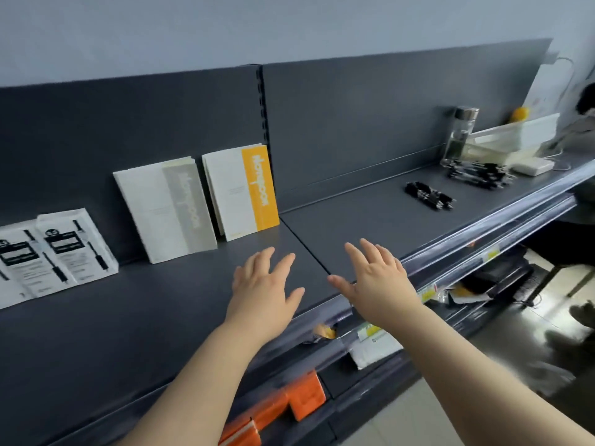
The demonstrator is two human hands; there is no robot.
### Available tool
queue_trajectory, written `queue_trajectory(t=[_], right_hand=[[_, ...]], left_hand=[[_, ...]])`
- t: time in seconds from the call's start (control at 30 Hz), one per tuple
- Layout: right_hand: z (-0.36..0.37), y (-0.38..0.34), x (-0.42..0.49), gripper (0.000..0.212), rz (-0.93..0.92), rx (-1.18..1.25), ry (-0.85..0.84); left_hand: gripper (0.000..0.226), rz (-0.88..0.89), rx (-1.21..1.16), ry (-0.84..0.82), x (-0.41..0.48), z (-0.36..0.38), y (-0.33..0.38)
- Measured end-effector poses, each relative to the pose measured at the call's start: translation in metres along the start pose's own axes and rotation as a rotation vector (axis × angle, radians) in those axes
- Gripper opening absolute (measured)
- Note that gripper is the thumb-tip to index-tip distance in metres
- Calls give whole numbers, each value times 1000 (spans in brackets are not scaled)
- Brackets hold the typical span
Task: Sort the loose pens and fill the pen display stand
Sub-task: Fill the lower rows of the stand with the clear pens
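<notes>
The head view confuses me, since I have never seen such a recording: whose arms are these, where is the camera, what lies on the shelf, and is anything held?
No machine here: a person wears one wide-angle camera on the head, looking forward and down, so both bare arms are the wearer's own. The left hand and right hand are open, fingers spread, over a dark grey shelf, and hold nothing. Against the back panel lean a notebook with a grey band and a notebook with a yellow band, with white packets further left. Far right lie a nearer pile of black pens and a farther pile, by a clear bottle and a white container. Whether that container is the display stand, I cannot tell.
</notes>
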State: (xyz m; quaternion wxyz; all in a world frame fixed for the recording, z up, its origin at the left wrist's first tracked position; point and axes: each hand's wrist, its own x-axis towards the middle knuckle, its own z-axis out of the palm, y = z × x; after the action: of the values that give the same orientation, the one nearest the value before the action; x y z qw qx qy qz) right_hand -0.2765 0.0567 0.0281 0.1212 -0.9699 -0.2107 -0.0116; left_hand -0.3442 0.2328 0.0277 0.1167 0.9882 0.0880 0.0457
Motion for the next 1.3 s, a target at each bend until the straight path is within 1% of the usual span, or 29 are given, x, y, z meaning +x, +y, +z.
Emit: queue_trajectory(t=[0.2,0.3,0.43,0.6,0.77,0.87,0.93,0.97,1.03,1.07,1.1,1.17,1.23,1.27,1.3], right_hand=[[4,79,53,74,72,-6,-46],[7,116,90,74,115,-23,-62],[3,168,137,73,182,-41,-94],[-1,227,191,71,247,-20,-81],[-6,285,246,65,259,-6,-21],[-4,318,279,61,263,17,-22],[-3,339,299,57,243,35,-54],[-3,349,308,56,228,55,-79],[-4,366,324,58,219,129,-154],[-3,373,331,58,216,168,-191],[-2,378,338,54,199,207,-215],[0,383,348,30,133,301,-227],[3,383,352,7,50,379,-245],[5,381,353,5,5,411,-263],[6,379,353,7,-38,448,-277]], left_hand=[[56,63,-12,-95,84,38,56],[56,70,-53,-126,135,56,78],[57,84,-137,-209,202,73,112],[58,105,-221,-303,265,89,154],[53,88,-293,-331,313,105,192],[54,48,-369,-353,340,119,217],[57,-31,-495,-381,356,131,238],[58,-102,-594,-398,364,136,249],[63,-307,-856,-402,381,149,271],[65,-406,-974,-374,388,154,283],[65,-486,-1061,-324,396,159,294],[54,-593,-1173,-231,411,167,314],[34,-689,-1289,-179,421,171,331],[29,-754,-1372,-161,424,168,337],[27,-822,-1450,-143,426,165,341]])
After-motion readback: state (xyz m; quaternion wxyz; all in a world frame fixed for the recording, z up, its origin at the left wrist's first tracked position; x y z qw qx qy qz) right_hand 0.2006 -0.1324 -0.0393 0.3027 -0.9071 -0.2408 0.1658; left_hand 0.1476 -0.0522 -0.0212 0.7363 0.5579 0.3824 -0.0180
